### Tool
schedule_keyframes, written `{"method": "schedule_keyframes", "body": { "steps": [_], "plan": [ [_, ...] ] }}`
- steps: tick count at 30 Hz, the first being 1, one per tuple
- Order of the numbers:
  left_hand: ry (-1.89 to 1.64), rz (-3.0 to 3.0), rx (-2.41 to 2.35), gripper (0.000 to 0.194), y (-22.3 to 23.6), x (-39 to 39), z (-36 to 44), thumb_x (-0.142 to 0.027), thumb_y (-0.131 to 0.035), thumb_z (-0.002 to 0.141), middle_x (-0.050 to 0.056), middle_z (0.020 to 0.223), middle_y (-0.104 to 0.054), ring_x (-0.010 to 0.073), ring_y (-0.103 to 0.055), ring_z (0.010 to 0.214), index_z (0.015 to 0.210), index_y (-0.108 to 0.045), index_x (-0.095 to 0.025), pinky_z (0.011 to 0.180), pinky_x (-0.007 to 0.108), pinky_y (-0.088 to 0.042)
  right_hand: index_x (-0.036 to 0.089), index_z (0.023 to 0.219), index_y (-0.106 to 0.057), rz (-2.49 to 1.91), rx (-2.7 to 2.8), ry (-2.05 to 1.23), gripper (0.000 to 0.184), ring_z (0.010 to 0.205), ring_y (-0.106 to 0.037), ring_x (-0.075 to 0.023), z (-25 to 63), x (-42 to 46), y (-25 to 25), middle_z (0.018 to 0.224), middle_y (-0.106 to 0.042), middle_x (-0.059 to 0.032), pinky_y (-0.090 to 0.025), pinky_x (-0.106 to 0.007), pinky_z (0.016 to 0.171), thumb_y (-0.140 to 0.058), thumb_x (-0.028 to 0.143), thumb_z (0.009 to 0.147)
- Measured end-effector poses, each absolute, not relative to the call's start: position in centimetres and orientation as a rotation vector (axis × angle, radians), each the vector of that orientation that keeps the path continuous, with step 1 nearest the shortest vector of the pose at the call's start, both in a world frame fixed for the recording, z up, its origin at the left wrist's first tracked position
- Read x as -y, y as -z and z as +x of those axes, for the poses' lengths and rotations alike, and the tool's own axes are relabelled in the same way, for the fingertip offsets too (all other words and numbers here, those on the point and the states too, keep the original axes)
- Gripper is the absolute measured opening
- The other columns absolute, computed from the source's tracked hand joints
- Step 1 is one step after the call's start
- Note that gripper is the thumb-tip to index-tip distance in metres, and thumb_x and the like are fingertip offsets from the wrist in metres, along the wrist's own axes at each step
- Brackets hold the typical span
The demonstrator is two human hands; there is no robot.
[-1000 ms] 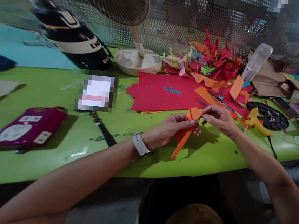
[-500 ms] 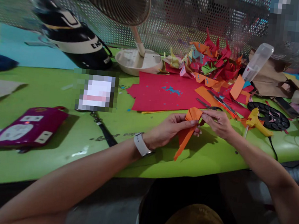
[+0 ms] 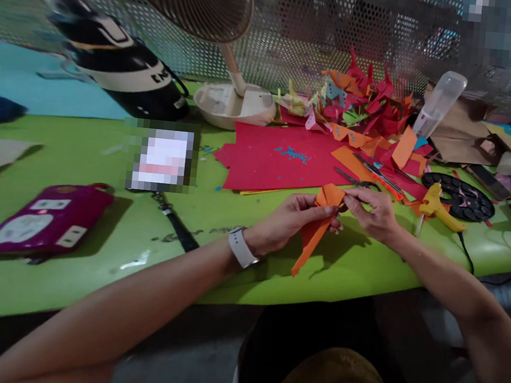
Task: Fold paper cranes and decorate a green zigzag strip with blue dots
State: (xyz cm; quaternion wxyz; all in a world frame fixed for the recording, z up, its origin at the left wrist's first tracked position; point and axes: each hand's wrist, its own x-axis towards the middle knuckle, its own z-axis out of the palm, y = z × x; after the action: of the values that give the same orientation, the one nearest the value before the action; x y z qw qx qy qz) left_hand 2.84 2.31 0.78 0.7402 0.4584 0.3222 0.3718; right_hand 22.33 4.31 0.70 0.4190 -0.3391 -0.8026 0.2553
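My left hand [image 3: 282,224] pinches the orange paper [image 3: 317,229] between thumb and fingers, and the fingertips of my right hand [image 3: 373,213] pinch at its upper right corner, above the near part of the tabletop [image 3: 341,284]. The upper part is already folded but the long end points free towards the near edge, so I judge this piece only partly made. Beyond lies the red sheet [image 3: 259,156], and towards the far edge a pile [image 3: 373,100] of pieces, which seem finished.
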Motion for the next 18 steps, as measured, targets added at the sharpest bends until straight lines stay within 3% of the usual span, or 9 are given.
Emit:
{"method": "schedule_keyframes", "body": {
  "steps": [12, 18],
  "plan": [
    [-0.898, 1.003, -0.742, 0.033, 0.02, -2.16, 2.92, -0.041, -0.083, 0.072, 0.003, 0.078, -0.076, 0.0147, -0.070, 0.071, 0.092, -0.073, -0.017, 0.080, 0.030, -0.055, 0.018, 0.088, -0.069, -0.854, 1.776, -1.186, 0.029, 0.078, -0.065, -0.0143, 22.07, -4.37, -1.00, 0.081, -0.069, -0.0030, -0.054, -0.028, 0.074, -0.058, 0.044, 0.089],
    [-0.905, 1.070, -0.810, 0.040, -0.09, -1.96, 3.11, -0.049, -0.084, 0.067, 0.003, 0.077, -0.076, 0.0169, -0.071, 0.073, 0.088, -0.073, -0.017, 0.079, 0.031, -0.056, 0.017, 0.076, -0.067, -0.891, 1.759, -1.225, 0.042, 0.068, -0.059, -0.0128, 21.47, -4.45, -0.93, 0.073, -0.064, -0.0015, -0.052, -0.026, 0.065, -0.063, 0.058, 0.084]
  ]
}}
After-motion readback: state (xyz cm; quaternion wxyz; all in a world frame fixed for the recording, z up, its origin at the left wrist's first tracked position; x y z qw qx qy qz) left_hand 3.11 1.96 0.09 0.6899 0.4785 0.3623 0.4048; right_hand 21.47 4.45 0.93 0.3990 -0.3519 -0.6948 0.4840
